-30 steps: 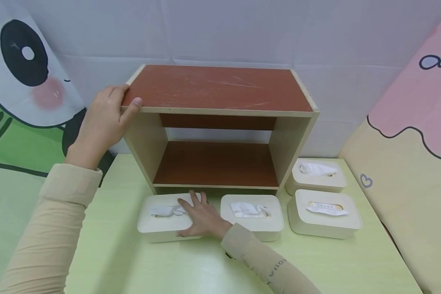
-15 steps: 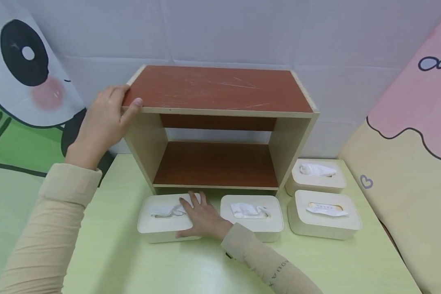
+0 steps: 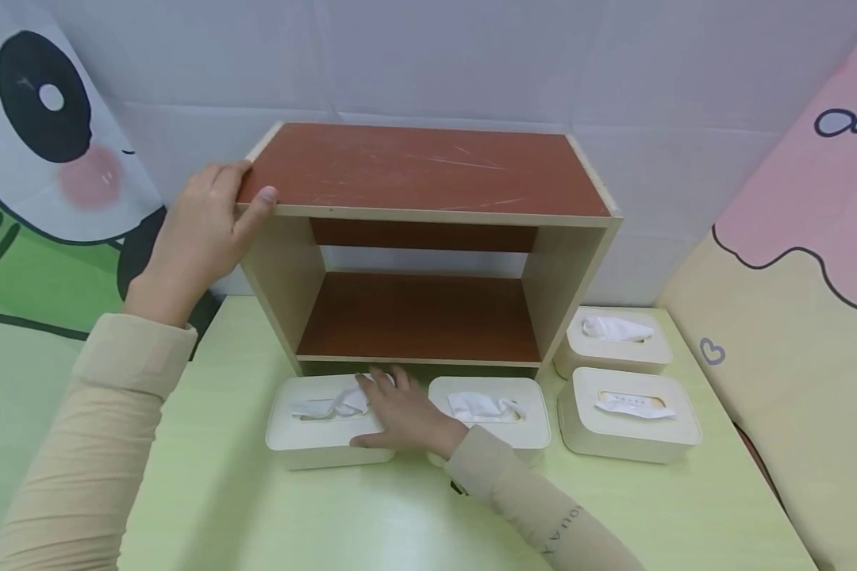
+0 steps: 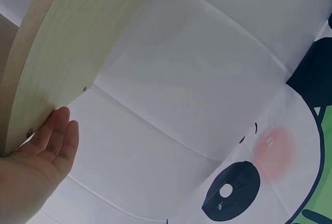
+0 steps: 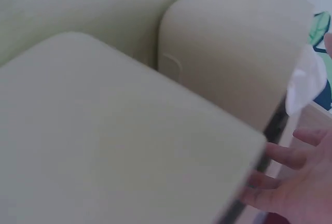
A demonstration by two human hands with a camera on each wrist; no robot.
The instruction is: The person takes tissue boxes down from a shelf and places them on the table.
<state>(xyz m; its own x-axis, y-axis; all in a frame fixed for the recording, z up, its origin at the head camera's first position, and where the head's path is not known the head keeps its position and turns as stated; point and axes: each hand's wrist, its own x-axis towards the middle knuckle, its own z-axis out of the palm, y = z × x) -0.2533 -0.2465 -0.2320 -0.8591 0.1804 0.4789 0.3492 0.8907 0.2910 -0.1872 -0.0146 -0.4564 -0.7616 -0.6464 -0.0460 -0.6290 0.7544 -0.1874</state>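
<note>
A small wooden shelf [image 3: 428, 321] with a reddish-brown top stands tilted in appearance by the view, its openings facing me. At its upper left corner my left hand [image 3: 200, 226] holds on, thumb over the front edge; in the left wrist view its fingers [image 4: 57, 136] lie along the outer side panel. Several off-white tissue boxes are on the table. My right hand [image 3: 403, 416], fingers spread, is at the right end of the front left tissue box [image 3: 307, 436]; whether it touches is unclear. Beside that hand sits the middle tissue box [image 3: 521, 396], partly covered by the wrist.
Two more tissue boxes stand right of the shelf, one behind [image 3: 578, 361] and one in front [image 3: 614, 444]. The pale green table [image 3: 271, 523] extends forward. A white cloth wall [image 3: 428, 63] hangs behind, with cartoon prints at both sides.
My right hand has slid a little to the right off the top of the front left tissue box. My left hand stays on the shelf corner, and the boxes keep their places.
</note>
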